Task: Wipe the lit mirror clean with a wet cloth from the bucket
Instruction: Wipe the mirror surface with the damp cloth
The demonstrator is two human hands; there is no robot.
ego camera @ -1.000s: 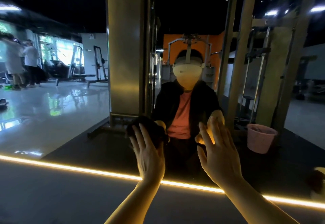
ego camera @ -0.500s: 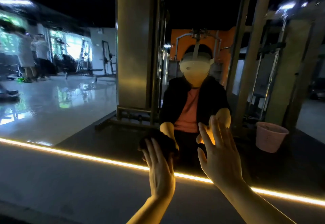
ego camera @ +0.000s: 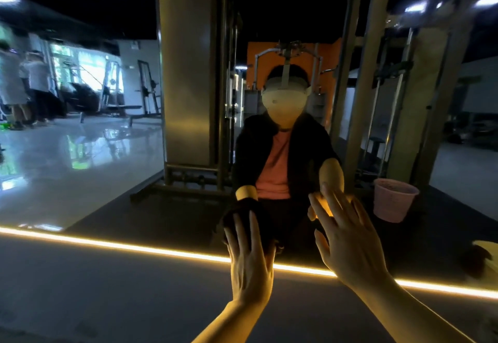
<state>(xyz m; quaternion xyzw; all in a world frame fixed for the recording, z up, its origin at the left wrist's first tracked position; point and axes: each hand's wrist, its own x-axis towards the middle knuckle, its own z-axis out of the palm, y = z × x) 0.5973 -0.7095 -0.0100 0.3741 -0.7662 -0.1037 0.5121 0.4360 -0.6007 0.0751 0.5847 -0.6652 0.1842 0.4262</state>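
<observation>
Dark crumpled cloth (ego camera: 244, 224) under flat left hand (ego camera: 249, 262) on glossy mirror (ego camera: 107, 181); right hand (ego camera: 347, 240) open, splayed.

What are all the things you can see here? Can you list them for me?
mirror: one, dark glass, straight ahead, reflecting a gym
light strip: one, glowing yellow, along the mirror's lower edge
cloth: one, dark, pressed on the glass under the left hand
basket: one, pink, reflected at the right
exercise machine: one, grey metal, reflected behind the person
people: two, pale tops, reflected far left
left hand: one, flat on the cloth
right hand: one, fingers spread, empty, at the glass
</observation>
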